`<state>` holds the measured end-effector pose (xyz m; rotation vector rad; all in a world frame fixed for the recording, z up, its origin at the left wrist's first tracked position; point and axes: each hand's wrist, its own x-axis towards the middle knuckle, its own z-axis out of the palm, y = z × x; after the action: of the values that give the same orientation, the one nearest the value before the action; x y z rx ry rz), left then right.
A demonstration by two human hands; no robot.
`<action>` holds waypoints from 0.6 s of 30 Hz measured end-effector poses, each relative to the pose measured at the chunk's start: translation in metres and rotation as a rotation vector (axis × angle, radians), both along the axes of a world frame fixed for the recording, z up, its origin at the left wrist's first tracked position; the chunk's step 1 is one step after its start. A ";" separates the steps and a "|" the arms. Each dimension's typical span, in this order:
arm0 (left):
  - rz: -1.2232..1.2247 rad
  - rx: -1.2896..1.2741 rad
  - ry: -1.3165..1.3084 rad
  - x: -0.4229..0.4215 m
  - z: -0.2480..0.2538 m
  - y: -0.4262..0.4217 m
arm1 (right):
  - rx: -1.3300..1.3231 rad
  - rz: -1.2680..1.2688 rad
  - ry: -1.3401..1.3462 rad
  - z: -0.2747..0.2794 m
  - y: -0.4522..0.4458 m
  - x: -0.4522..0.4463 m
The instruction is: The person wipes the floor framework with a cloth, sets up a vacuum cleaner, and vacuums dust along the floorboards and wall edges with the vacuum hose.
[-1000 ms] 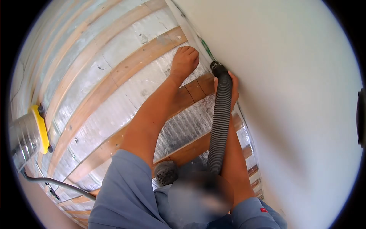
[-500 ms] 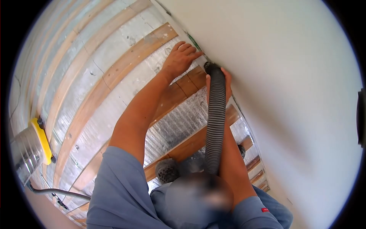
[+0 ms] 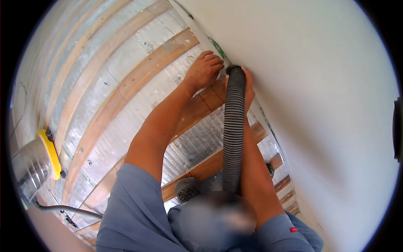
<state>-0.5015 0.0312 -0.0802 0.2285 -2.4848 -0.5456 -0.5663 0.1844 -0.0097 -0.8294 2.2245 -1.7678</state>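
My right hand [image 3: 249, 90] is wrapped round the end of a dark grey ribbed vacuum hose [image 3: 234, 126], fingers showing on its right and a fingertip on its left. The hose's black mouth [image 3: 233, 68] is down at the foot of the white wall, along the floor's edge. Just left of it, my left hand [image 3: 205, 70] hovers over the foil with loosely bent fingers a little apart and nothing visible in them. Its fingertips point toward the gap between floor and wall. The hose runs back toward my body, where a blurred patch hides it.
Wooden battens [image 3: 126, 90] cross the floor over silvery foil [image 3: 193, 136]. A white wall [image 3: 319, 92] rises on the right. At the left stands a clear canister with a yellow rim [image 3: 51, 153], with a grey tube [image 3: 69, 208] below it. My shoe [image 3: 187, 189] rests between battens.
My left hand has drawn its outstretched finger back and bent it, moving slightly from the wall. The hose mouth has shifted slightly and stands more upright, still in my right hand.
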 end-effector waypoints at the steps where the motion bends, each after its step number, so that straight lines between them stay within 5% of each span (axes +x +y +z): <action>1: -0.004 0.006 0.022 -0.001 0.000 0.000 | -0.002 -0.001 -0.005 0.000 -0.001 0.000; 7: -0.036 0.004 0.014 0.003 0.001 -0.007 | -0.171 0.121 -0.318 -0.011 -0.014 -0.007; 15: -0.052 0.017 0.010 -0.001 -0.007 -0.006 | 0.028 0.069 0.046 -0.017 0.004 -0.008; 17: -0.038 -0.008 0.030 -0.001 -0.002 -0.004 | -0.108 0.025 -0.361 -0.012 0.029 -0.005; 18: -0.039 -0.011 0.030 -0.002 -0.003 -0.005 | -0.109 0.024 -0.360 -0.006 0.041 -0.004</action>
<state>-0.5032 0.0264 -0.0835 0.1669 -2.4667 -0.5471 -0.5698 0.2252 -0.0158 -0.5031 1.8956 -1.8678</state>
